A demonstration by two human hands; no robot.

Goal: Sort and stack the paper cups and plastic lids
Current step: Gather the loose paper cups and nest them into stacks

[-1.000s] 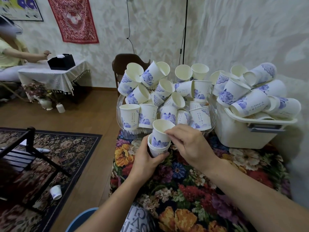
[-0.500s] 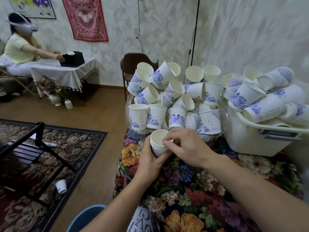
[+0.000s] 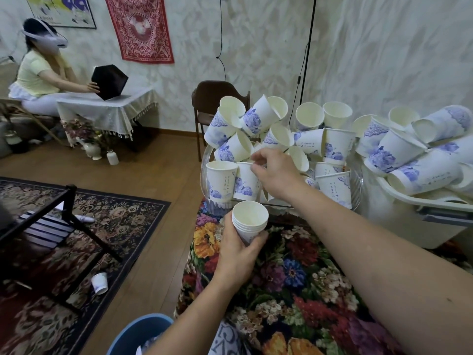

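Cup stack (image 3: 249, 222) now complete; right hand (image 3: 275, 174) has reached another cup (image 3: 246, 181).

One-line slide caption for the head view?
Left hand holds a nested cup stack while the right hand pinches an upright cup in the clear tray.

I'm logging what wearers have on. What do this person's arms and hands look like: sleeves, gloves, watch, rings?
Both forearms are bare as far as the picture shows, with no sleeve in view. The left hand and right hand wear no gloves, and no watch, bracelet or ring shows.
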